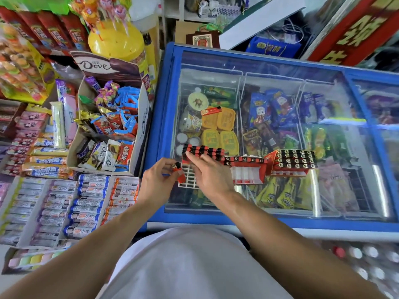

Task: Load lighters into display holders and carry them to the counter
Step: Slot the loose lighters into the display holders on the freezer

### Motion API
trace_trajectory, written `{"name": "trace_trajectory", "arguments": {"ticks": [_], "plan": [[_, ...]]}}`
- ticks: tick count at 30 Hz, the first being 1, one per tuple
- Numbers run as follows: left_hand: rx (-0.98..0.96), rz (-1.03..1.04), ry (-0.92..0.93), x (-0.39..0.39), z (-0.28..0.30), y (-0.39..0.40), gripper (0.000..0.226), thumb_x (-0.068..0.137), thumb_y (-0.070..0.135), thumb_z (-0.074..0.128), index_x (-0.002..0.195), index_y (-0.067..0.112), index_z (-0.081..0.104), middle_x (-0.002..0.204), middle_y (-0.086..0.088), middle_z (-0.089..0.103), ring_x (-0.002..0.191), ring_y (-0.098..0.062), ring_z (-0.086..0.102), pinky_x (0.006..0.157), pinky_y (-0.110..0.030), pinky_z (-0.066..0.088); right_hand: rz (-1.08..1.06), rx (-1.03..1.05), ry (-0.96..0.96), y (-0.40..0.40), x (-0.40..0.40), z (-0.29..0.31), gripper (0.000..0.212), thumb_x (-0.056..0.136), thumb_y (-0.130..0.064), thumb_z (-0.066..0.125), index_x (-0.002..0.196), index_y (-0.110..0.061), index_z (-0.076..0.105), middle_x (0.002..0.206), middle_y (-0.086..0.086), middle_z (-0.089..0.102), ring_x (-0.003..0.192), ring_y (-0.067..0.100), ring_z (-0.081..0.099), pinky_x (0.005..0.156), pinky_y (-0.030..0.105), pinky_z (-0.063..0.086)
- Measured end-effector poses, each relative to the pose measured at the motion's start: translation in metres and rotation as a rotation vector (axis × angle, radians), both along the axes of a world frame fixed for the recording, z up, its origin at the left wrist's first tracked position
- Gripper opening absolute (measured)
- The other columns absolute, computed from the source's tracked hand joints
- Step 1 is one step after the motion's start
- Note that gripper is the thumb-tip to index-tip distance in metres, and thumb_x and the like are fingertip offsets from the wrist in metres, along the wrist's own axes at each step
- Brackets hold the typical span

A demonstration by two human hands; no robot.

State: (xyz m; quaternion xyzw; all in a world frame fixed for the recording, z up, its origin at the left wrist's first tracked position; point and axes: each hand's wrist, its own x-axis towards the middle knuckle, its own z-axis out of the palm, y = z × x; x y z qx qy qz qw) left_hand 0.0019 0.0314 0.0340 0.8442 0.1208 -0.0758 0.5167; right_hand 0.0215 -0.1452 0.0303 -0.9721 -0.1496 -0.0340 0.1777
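Left hand [158, 180] pinches lighter [178, 173]; Dove box [112, 113] beside freezer [269, 221].

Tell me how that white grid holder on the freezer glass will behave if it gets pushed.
The white grid holder probably slides easily on the smooth freezer lid. Its lighters fill only the far rows, so it may tip that way when lifted.

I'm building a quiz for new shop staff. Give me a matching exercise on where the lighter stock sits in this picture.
Things:
1. red lighter with black cap
2. white grid display holder
3. loose orange-red lighter
4. full red carton of lighters

Places:
A. right of the other holders
B. pinched in left hand
C. lying alone farther back on freezer glass
D. under right hand

Pairs: 1-B, 2-D, 3-C, 4-A
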Motion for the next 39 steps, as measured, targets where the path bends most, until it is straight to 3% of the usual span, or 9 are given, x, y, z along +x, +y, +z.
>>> {"name": "trace_trajectory", "arguments": {"ticks": [5, 9, 14, 17, 19, 22, 26, 33, 39], "plan": [[-0.046, -0.111, -0.047, 0.007, 0.027, -0.032, 0.021, 0.084, 0.032, 0.08, 0.103, 0.031, 0.069, 0.086, 0.016, 0.071, 0.081, 0.007, 0.066, 0.07, -0.007, 0.048, 0.018, 0.296, 0.284, -0.04, -0.023, 0.018, 0.052, 0.096, -0.036, 0.063, 0.145, -0.033, 0.046, 0.139, -0.009, 0.057, 0.116, 0.011, 0.06, 0.097, 0.035, 0.052], [-0.103, -0.298, -0.091, 0.012, 0.04, -0.074, 0.023, 0.082, 0.025, 0.083, 0.1, 0.029, 0.07, 0.085, 0.016, 0.071, 0.082, 0.005, 0.066, 0.073, -0.005, 0.047, -0.12, 0.375, 0.273, -0.077, -0.037, 0.027, 0.061, 0.09, -0.037, 0.072, 0.145, -0.038, 0.044, 0.129, -0.013, 0.061, 0.093, 0.003, 0.061, 0.083, 0.025, 0.053], [-0.096, -0.542, -0.133, 0.007, 0.031, -0.111, 0.031, 0.085, 0.032, 0.079, 0.112, 0.026, 0.066, 0.104, 0.016, 0.071, 0.09, 0.005, 0.067, 0.079, -0.009, 0.051, -0.247, 0.349, 0.169, -0.123, -0.055, 0.026, 0.041, 0.093, -0.032, 0.068, 0.132, -0.033, 0.056, 0.115, -0.012, 0.067, 0.082, 0.001, 0.057, 0.074, 0.025, 0.049], [0.25, -0.788, -0.075, 0.006, 0.014, -0.111, 0.05, 0.095, 0.044, 0.065, 0.141, 0.03, 0.049, 0.139, 0.01, 0.055, 0.118, -0.005, 0.059, 0.096, -0.018, 0.044, -0.492, 0.337, 0.153, -0.164, -0.061, 0.017, 0.031, 0.099, -0.041, 0.057, 0.127, -0.027, 0.057, 0.095, -0.005, 0.071, 0.078, 0.014, 0.065, 0.069, 0.035, 0.053], [0.529, -0.988, -0.133, 0.006, -0.003, -0.106, 0.062, 0.097, 0.044, 0.06, 0.153, 0.028, 0.036, 0.161, 0.004, 0.031, 0.145, -0.015, 0.033, 0.119, -0.03, 0.025, -0.557, 0.248, 0.195, -0.189, -0.06, 0.013, 0.028, 0.101, -0.038, 0.054, 0.125, -0.023, 0.057, 0.09, -0.001, 0.07, 0.08, 0.02, 0.066, 0.069, 0.037, 0.053], [0.773, -1.174, -0.241, 0.0, -0.022, -0.101, 0.072, 0.097, 0.046, 0.055, 0.158, 0.027, 0.021, 0.169, 0.0, 0.004, 0.155, -0.019, -0.002, 0.126, -0.041, -0.004, -0.511, 0.155, 0.189, -0.214, -0.056, 0.011, 0.02, 0.097, -0.025, 0.064, 0.116, -0.023, 0.06, 0.095, -0.004, 0.066, 0.083, 0.019, 0.065, 0.072, 0.036, 0.054], [0.73, -1.132, -0.282, -0.006, -0.028, -0.1, 0.071, 0.097, 0.043, 0.055, 0.159, 0.029, 0.022, 0.169, 0.0, -0.001, 0.154, -0.02, -0.013, 0.124, -0.041, -0.012, -0.472, 0.12, 0.174, -0.226, -0.047, 0.002, 0.02, 0.092, -0.016, 0.068, 0.109, -0.025, 0.064, 0.109, -0.003, 0.064, 0.086, 0.013, 0.063, 0.083, 0.041, 0.054], [0.553, -0.953, -0.26, -0.013, -0.036, -0.072, 0.061, 0.097, 0.035, 0.063, 0.152, 0.031, 0.038, 0.167, 0.006, 0.012, 0.154, -0.016, 0.007, 0.121, -0.029, -0.003, -0.455, 0.136, 0.12, -0.225, -0.043, 0.002, 0.024, 0.092, -0.013, 0.071, 0.115, -0.019, 0.068, 0.095, -0.001, 0.074, 0.058, 0.002, 0.06, 0.061, 0.03, 0.057], [0.617, -0.855, -0.195, -0.017, -0.054, -0.041, 0.067, 0.095, 0.041, 0.064, 0.154, 0.028, 0.036, 0.166, 0.004, 0.016, 0.154, -0.018, 0.01, 0.122, -0.033, 0.006, -0.444, 0.115, 0.159, -0.227, -0.035, 0.005, 0.025, 0.094, -0.024, 0.069, 0.118, -0.02, 0.068, 0.096, 0.005, 0.075, 0.068, 0.018, 0.07, 0.064, 0.034, 0.059]]}}
